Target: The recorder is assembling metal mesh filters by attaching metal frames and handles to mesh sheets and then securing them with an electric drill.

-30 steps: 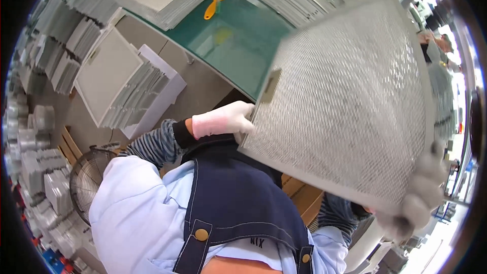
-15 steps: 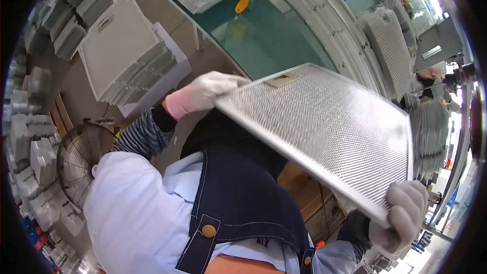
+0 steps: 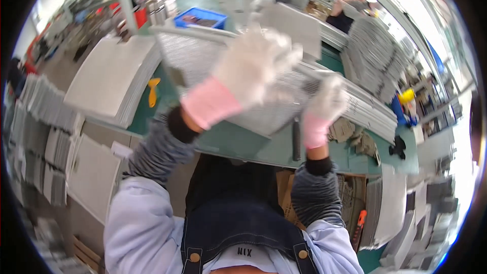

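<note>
A silvery mesh panel in a pale frame lies tilted on the green worktable. My left hand, in a white glove with a pink cuff, is above the panel, blurred, its fingers looking apart with nothing visible in them. Further right, my right hand, gloved the same way, is beside the near end of a stack of pale frame strips. Its fingers look curled; whether they grip anything is hidden by blur. A dark-handled tool lies on the table just left of my right cuff.
A stack of flat panels stands at the left, with a yellow scraper beside it. Behind are a blue tray and a metal post. Used gloves lie at the right. Another person is at the far right.
My view has turned toward the table. The mesh panel, held between both hands before, now lies on the table. Both hands have come away from its edges and reach forward.
</note>
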`<action>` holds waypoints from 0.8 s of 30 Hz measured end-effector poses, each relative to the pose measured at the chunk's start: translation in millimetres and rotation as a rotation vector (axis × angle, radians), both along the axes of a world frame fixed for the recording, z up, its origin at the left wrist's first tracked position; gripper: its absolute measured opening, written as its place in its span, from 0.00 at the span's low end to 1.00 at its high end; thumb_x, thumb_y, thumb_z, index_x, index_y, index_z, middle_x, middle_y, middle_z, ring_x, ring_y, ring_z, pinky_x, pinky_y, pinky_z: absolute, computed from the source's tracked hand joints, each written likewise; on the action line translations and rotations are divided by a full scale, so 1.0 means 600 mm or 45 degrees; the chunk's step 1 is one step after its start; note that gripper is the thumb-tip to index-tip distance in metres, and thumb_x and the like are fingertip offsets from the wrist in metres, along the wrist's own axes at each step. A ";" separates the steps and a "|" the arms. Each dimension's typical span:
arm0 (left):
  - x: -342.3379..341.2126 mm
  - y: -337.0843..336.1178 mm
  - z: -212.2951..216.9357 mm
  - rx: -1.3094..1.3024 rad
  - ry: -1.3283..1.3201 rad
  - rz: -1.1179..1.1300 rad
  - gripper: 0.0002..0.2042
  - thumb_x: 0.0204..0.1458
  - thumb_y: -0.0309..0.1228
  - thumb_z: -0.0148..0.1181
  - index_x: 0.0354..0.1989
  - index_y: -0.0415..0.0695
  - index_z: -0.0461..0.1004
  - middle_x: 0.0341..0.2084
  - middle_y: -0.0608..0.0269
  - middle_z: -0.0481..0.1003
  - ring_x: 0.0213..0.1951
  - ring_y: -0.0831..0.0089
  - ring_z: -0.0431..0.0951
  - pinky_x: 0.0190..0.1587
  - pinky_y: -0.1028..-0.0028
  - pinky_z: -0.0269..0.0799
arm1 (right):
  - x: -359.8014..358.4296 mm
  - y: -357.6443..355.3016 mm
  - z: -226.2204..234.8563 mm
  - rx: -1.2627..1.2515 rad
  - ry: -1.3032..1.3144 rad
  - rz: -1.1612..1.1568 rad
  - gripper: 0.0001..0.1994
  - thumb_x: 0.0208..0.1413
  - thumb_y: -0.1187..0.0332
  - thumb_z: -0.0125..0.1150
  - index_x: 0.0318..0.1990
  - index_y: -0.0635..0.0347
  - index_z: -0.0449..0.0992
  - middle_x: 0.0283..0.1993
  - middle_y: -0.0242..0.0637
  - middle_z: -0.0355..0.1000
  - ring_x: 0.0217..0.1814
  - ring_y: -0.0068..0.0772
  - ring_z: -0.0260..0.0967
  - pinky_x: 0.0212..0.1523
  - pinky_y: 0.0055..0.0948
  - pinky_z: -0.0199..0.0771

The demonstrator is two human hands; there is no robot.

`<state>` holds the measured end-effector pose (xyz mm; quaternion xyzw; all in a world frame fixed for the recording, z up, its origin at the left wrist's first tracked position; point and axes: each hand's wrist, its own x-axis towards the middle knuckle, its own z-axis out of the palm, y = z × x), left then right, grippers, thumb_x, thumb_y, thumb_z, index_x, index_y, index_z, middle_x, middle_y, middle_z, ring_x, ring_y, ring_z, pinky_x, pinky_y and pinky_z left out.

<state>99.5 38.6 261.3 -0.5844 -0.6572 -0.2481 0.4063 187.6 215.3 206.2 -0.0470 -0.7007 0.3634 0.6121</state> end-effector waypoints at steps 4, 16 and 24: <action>0.035 0.096 -0.051 0.268 0.004 0.332 0.36 0.31 0.54 0.70 0.46 0.41 0.70 0.36 0.58 0.69 0.42 0.58 0.69 0.58 0.52 0.59 | 0.033 -0.017 0.043 -0.027 -0.495 0.240 0.10 0.64 0.70 0.48 0.37 0.66 0.75 0.21 0.47 0.63 0.22 0.29 0.62 0.29 0.29 0.68; 0.037 0.071 -0.010 0.256 -0.074 0.245 0.28 0.29 0.42 0.70 0.41 0.44 0.68 0.28 0.59 0.64 0.34 0.58 0.66 0.41 0.58 0.59 | 0.047 0.133 -0.023 -0.233 -1.087 0.820 0.22 0.64 0.57 0.51 0.57 0.66 0.71 0.43 0.46 0.78 0.44 0.28 0.75 0.48 0.29 0.73; -0.017 -0.155 0.115 1.085 -1.283 -0.522 0.22 0.62 0.45 0.46 0.46 0.35 0.72 0.30 0.64 0.68 0.35 0.73 0.68 0.43 0.70 0.69 | 0.070 0.143 -0.093 0.151 -1.161 0.554 0.17 0.59 0.65 0.58 0.49 0.70 0.75 0.43 0.52 0.77 0.47 0.37 0.77 0.48 0.32 0.73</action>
